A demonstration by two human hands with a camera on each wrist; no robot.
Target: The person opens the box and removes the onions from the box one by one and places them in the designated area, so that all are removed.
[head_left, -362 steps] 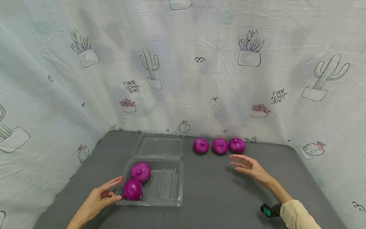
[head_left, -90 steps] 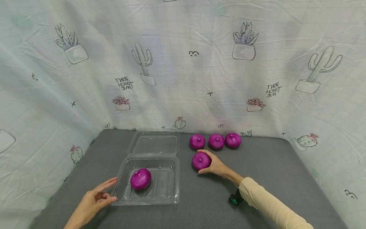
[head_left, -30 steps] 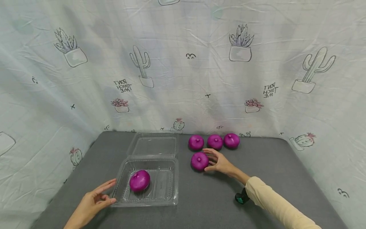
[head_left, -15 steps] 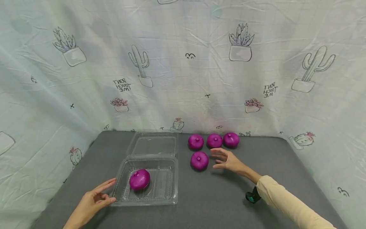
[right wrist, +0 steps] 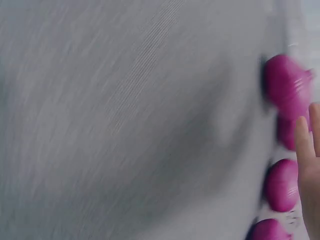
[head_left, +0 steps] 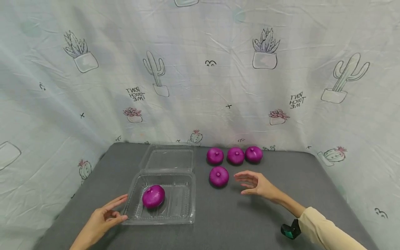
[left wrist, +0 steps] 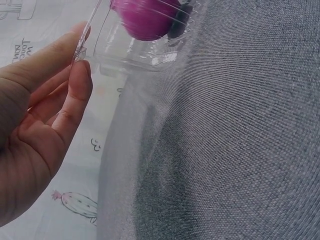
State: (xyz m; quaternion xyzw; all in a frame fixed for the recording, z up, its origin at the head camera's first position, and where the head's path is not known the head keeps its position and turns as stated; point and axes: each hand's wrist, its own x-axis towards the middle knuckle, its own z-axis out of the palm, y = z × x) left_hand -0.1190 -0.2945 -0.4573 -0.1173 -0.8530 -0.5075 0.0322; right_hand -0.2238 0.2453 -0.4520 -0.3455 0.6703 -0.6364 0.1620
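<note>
My left hand (head_left: 99,222) pinches the left rim of a clear plastic clamshell container (head_left: 175,220) between thumb and fingers; the left wrist view shows the rim caught between the fingertips of that hand (left wrist: 50,95). Inside the container, toward its left, sits one purple onion (head_left: 153,196). My right hand (head_left: 260,185) hovers above the table with fingers spread and relaxed, holding nothing. Just left of its fingertips, apart from them, another purple onion (head_left: 218,176) stands on the table. In the right wrist view the hand (right wrist: 310,180) shows only partly, at the right edge.
Three more purple onions, left (head_left: 215,156), middle (head_left: 235,156) and right (head_left: 254,154), line the back of the grey table (head_left: 218,229). The container's lid (head_left: 170,159) lies folded back behind it. A printed curtain (head_left: 187,86) closes off the back and sides.
Over the earlier frames, one onion has gone from the container to the table in front of the row. My right hand has let go of it and drawn back rightward. The left hand stays put.
</note>
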